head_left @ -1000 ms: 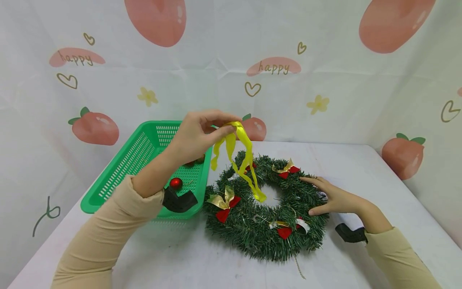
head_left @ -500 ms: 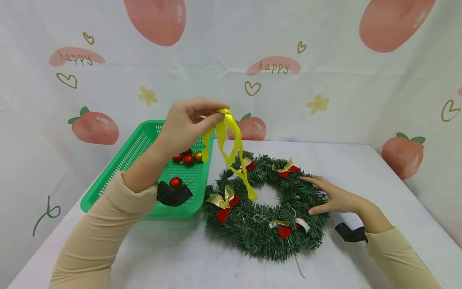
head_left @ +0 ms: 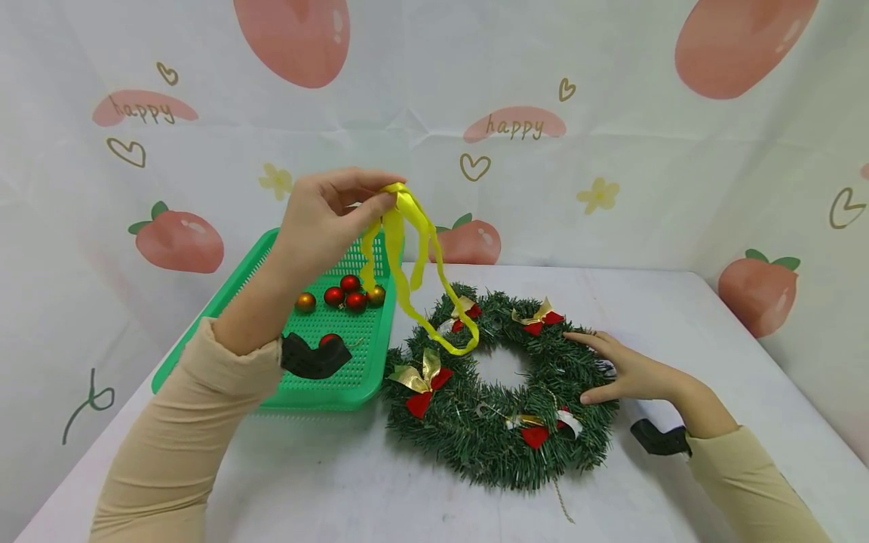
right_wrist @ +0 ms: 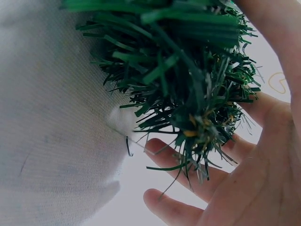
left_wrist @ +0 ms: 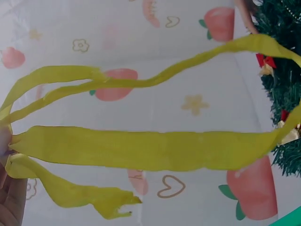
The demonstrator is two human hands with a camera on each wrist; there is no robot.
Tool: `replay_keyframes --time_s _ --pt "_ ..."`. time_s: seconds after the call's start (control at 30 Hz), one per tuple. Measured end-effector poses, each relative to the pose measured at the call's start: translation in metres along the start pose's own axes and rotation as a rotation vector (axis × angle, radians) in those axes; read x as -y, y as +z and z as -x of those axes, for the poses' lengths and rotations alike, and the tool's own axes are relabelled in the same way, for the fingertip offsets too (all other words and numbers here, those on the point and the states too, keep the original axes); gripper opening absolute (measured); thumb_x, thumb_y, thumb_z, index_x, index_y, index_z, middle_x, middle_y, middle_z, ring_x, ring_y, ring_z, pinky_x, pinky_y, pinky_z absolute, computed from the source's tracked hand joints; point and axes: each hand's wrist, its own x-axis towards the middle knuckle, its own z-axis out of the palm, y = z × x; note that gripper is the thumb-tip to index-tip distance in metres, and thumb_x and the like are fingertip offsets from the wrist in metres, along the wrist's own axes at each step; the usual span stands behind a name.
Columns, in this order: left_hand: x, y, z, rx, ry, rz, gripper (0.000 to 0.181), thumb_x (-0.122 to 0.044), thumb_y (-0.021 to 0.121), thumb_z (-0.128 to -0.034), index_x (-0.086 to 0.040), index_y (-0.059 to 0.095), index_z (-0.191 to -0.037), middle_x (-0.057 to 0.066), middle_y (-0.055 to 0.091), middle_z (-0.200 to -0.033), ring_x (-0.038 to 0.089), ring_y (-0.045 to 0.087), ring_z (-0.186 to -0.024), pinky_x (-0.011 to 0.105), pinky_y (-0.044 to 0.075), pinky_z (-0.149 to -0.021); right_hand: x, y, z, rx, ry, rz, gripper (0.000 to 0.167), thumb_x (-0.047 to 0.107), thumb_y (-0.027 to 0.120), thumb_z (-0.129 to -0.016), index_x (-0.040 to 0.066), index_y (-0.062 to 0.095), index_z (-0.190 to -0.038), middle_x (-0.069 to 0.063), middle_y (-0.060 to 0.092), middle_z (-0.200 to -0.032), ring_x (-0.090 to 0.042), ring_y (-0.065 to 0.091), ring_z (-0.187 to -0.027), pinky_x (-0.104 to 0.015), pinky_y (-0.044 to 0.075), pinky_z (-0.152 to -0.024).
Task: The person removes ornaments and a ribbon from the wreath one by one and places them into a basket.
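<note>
Between thumb and fingertips, my left hand (head_left: 314, 222) pinches a yellow ribbon (head_left: 412, 213) up in the air, over the basket's right side. Its tails and one long loop dangle toward the wreath; the left wrist view shows the flat ribbon (left_wrist: 150, 148) stretching across. A green tinsel wreath (head_left: 468, 441) lies on the table, trimmed with several red and gold bows (head_left: 421, 391). At the wreath's right edge my right hand (head_left: 634, 373) rests with fingers spread. In the right wrist view those fingers (right_wrist: 188, 176) lie loosely about the green strands.
A green plastic basket (head_left: 370, 388) stands left of the wreath, holding several red and gold baubles (head_left: 356, 302). A thin beaded string (head_left: 562, 501) sticks out from the wreath's front onto the white table (head_left: 353, 483). A printed cloth (head_left: 407, 68) hangs behind.
My left hand has risen and moved left with the yellow ribbon, from above the wreath toward the basket, uncovering more baubles. The ribbon's end has swung into a loop. My right hand stays put.
</note>
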Motion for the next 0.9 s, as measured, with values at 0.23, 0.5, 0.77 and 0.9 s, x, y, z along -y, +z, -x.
replay_keyframes --time_s 0.23,0.5,0.77,0.9 --pt "0.001 -0.009 -0.002 -0.098 -0.005 0.036 0.022 -0.007 0.062 -0.0882 0.0 0.068 -0.108 -0.014 0.066 -0.089 0.004 0.065 -0.082 0.014 0.054 -0.075 0.0 0.0 0.001 0.004 0.001 0.0 0.09 0.029 0.077 -0.076 0.006 0.024 -0.146 -0.03 0.025 -0.14 -0.057 0.032 -0.124 -0.069 0.038 -0.087" --pt "-0.002 -0.023 0.0 -0.2 -0.028 0.055 0.019 -0.01 0.065 -0.0866 -0.005 0.072 -0.104 -0.008 0.069 -0.09 0.007 0.067 -0.081 0.013 0.053 -0.076 0.0 0.0 0.001 0.003 -0.001 0.004 0.09 0.029 0.077 -0.076 0.008 0.025 -0.146 -0.029 0.025 -0.141 -0.056 0.03 -0.126 -0.07 0.037 -0.087" --pt "0.002 -0.037 -0.001 -0.267 0.005 0.197 0.018 -0.009 0.067 -0.0846 -0.004 0.072 -0.101 -0.005 0.071 -0.085 0.01 0.065 -0.075 0.012 0.053 -0.071 -0.001 0.0 0.001 0.002 -0.001 0.003 0.09 0.029 0.077 -0.076 0.008 0.025 -0.147 -0.029 0.025 -0.141 -0.057 0.031 -0.125 -0.07 0.037 -0.087" --pt "0.007 -0.042 -0.004 -0.298 0.009 0.239 0.019 -0.01 0.068 -0.0841 -0.003 0.072 -0.101 -0.004 0.071 -0.085 0.011 0.065 -0.075 0.013 0.053 -0.071 -0.001 0.0 0.001 0.002 0.001 0.001 0.09 0.029 0.077 -0.076 0.008 0.025 -0.146 -0.029 0.025 -0.141 -0.057 0.032 -0.124 -0.07 0.038 -0.087"
